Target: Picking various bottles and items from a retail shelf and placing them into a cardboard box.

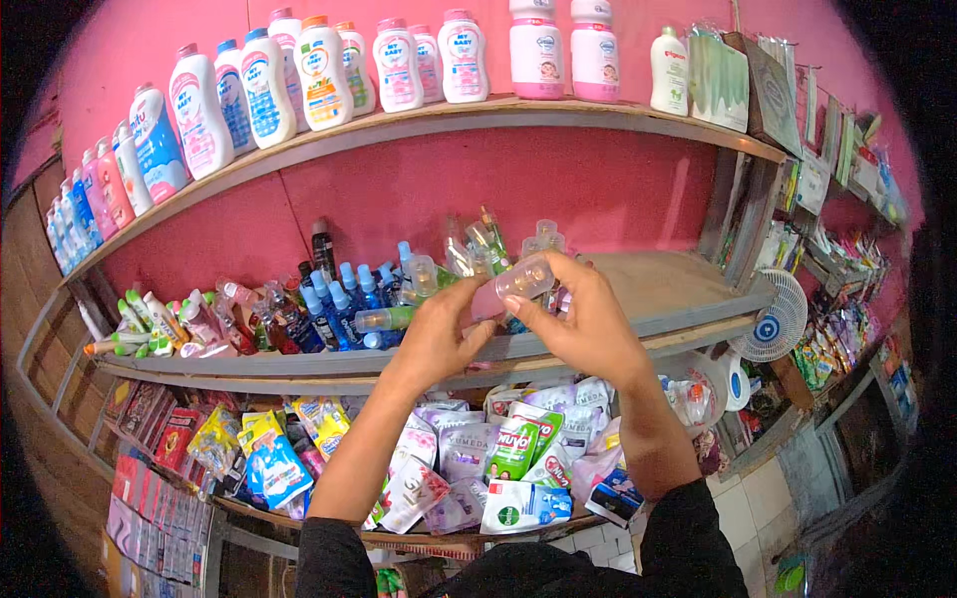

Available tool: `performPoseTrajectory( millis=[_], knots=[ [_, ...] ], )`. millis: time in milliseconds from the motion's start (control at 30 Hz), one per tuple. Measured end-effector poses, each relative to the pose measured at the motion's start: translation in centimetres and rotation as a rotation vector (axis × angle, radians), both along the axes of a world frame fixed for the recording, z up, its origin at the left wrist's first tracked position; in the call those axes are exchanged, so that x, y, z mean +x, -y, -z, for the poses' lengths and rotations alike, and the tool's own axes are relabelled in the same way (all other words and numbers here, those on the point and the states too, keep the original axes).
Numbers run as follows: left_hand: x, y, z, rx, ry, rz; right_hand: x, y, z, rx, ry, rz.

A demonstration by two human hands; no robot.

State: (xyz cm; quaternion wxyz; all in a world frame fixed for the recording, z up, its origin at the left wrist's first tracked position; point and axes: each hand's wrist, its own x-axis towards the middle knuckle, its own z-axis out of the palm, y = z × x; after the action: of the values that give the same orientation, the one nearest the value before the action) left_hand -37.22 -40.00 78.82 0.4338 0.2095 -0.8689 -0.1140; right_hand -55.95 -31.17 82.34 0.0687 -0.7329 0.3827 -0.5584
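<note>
Between my two hands is a pink spray bottle with a clear plastic cap (525, 277), held tilted over the middle shelf. My left hand (447, 329) grips its pink lower part, much of which the fingers hide. The fingers of my right hand (579, 314) close round the clear cap at the upper end. Just left of my left hand lies a green bottle with a clear cap (385, 320). Blue spray bottles (345, 306) stand close together farther left. More clear-capped bottles (544, 238) stand behind my hands.
The wooden middle shelf (650, 280) has a raised front edge. Powder and lotion bottles (325, 75) line the upper shelf. Below my forearms are refill pouches (467, 448) on a lower shelf. Mixed bottles and tubes (202, 321) crowd the left end. A white fan (770, 318) is at the right.
</note>
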Motion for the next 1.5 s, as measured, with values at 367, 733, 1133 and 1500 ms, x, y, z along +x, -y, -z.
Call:
performPoseTrajectory(
  millis=[367,733,1133,1500],
  knots=[
    [1.0,-5.2,2.6,0.397,-0.336,0.142,-8.2,2.2,0.3,0.185,0.071,0.180],
    [3.3,-9.9,10.2,0.702,-0.538,0.140,-9.0,8.0,2.5,0.158,-0.349,0.390],
    [3.1,-10.1,11.7,0.733,-0.523,0.120,-9.1,8.3,4.7,0.117,-0.175,0.489],
    [0.7,-9.6,11.3,0.783,-0.571,0.101,-9.4,2.6,1.4,-0.061,0.393,0.155]
  ],
)
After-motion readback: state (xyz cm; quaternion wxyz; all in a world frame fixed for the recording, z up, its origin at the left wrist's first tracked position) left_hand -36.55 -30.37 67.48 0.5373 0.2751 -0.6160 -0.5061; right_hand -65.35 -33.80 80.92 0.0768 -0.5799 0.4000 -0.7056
